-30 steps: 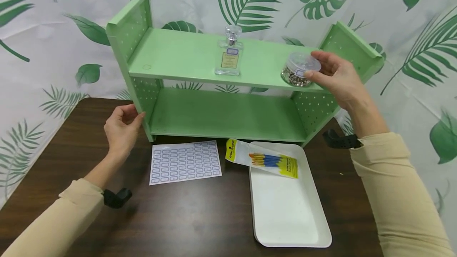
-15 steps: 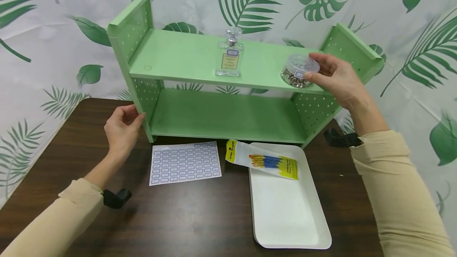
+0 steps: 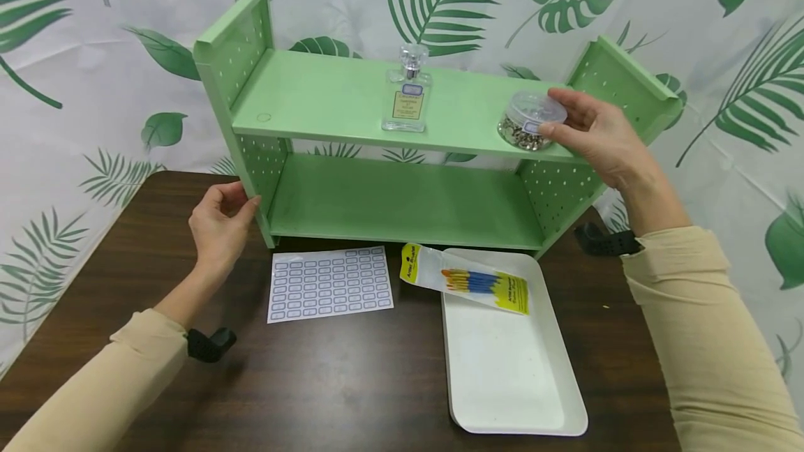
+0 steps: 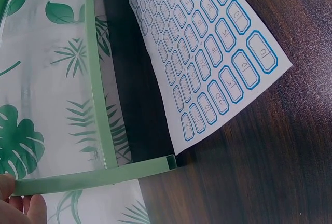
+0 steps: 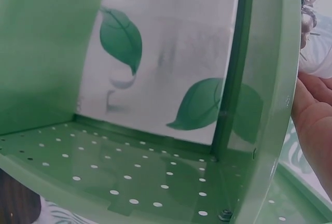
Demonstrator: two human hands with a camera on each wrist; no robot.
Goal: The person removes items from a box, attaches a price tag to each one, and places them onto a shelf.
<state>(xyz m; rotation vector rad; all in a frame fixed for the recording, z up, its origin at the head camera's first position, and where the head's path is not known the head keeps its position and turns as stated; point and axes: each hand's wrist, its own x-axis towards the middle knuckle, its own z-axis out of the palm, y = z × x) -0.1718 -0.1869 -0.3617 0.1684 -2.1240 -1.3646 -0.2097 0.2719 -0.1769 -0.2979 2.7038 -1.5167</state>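
Right now we have the action at the right end of the green shelf unit [image 3: 326,100], where the clear round jar [image 3: 518,132] sits at the near edge of the upper board. Round as it is, it gives us no long axis across the board; what counts is that it lies just left of the right hand [image 3: 609,141], fingers at its far right side, thumb by the small label [image 3: 530,128] in front. That hand is parted only to the jar's width and holds it by the lid. The right wrist view catches merely a sliver, so we can't be sure the base sits flat.

Over on the left, well apart from the jar, we see the left hand [image 3: 220,227] nearly closed, pinching the near edge of the left side panel [image 3: 234,124]. Between the two, nearer the jar, stands the perfume bottle [image 3: 407,104], upright, its own label facing us.
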